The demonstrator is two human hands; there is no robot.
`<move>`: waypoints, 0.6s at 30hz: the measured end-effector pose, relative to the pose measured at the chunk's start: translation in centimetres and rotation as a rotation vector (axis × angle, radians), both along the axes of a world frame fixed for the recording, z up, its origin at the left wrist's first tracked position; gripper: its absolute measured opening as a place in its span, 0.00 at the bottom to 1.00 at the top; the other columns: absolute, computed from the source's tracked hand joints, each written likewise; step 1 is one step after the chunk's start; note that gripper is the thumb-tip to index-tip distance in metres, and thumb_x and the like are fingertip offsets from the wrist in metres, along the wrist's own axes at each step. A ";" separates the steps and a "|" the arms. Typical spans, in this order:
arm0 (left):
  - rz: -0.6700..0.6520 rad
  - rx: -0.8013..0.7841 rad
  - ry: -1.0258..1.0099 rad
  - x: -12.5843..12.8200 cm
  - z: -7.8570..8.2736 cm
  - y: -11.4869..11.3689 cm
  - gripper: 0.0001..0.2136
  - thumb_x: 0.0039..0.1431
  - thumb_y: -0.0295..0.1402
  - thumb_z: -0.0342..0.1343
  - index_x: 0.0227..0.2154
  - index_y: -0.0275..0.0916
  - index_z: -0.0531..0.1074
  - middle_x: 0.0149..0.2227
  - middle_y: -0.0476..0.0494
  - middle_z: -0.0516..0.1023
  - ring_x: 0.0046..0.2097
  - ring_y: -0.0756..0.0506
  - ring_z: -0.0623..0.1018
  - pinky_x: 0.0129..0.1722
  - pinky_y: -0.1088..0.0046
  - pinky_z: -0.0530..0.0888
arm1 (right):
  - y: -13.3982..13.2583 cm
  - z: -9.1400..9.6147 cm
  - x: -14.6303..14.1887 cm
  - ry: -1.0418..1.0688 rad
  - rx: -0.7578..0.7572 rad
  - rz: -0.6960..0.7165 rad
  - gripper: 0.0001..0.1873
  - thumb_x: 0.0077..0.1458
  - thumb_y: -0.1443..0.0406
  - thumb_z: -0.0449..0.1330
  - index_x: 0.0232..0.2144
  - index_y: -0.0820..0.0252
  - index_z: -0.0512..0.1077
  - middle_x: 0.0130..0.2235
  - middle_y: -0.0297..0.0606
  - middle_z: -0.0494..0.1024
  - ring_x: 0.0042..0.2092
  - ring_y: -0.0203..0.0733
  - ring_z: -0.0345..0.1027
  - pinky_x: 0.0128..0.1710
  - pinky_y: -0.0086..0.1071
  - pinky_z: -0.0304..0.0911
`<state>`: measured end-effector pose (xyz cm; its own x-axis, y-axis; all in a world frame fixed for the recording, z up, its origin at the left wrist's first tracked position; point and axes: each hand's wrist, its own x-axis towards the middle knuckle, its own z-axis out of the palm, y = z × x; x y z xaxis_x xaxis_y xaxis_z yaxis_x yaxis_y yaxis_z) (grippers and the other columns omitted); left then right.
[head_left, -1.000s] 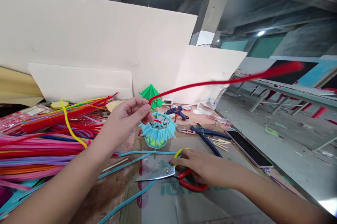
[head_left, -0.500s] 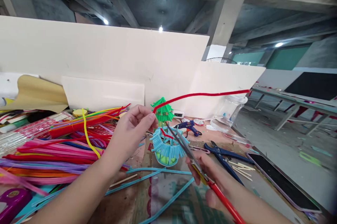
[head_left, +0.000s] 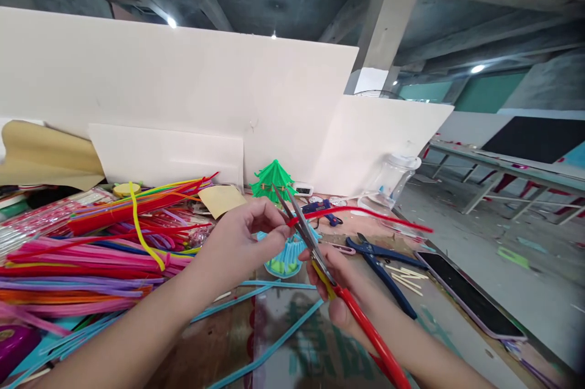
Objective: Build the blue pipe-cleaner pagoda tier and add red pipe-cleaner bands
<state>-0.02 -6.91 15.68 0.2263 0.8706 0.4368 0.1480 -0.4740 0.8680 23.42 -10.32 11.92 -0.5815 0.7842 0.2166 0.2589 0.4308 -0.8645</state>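
Observation:
My left hand (head_left: 253, 233) pinches one end of a red pipe cleaner (head_left: 365, 211), whose long free end stretches off to the right. In my right hand (head_left: 340, 279) are scissors (head_left: 315, 249) with red handles, their blades parted around the pipe cleaner close to my left fingertips. Behind my hands stands a green pipe-cleaner roof (head_left: 274, 180). Below it sits a round light-blue pipe-cleaner piece (head_left: 283, 261) with a green inside, partly hidden by my hands and the blades.
Bundles of coloured pipe cleaners (head_left: 86, 255) cover the left side. Blue-handled cutters (head_left: 381, 264), short wooden sticks (head_left: 406, 278) and a phone (head_left: 470, 294) lie at right. Further back are a glue gun (head_left: 320, 209) and a clear jar (head_left: 395, 178). White boards (head_left: 183, 84) stand behind.
The scissors have moved up and left, bringing their blades around the red pipe cleaner near my left fingers. Its free end has dropped lower. The view has shifted slightly.

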 end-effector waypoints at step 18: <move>-0.064 0.017 0.143 0.0 0.4 -0.6 0.04 0.57 0.29 0.57 0.27 0.41 0.73 0.32 0.52 0.78 0.37 0.49 0.76 0.37 0.75 0.71 | -0.6 -1.1 -0.3 0.015 0.015 -0.135 0.32 0.56 0.38 0.60 0.52 0.52 0.69 0.36 0.36 0.74 0.35 0.41 0.68 0.33 0.31 0.66</move>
<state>0.03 -7.55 16.11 0.3420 0.8452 0.4107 0.2386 -0.5008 0.8320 23.08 -10.95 10.82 -0.4678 0.8516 0.2364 0.3027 0.4057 -0.8624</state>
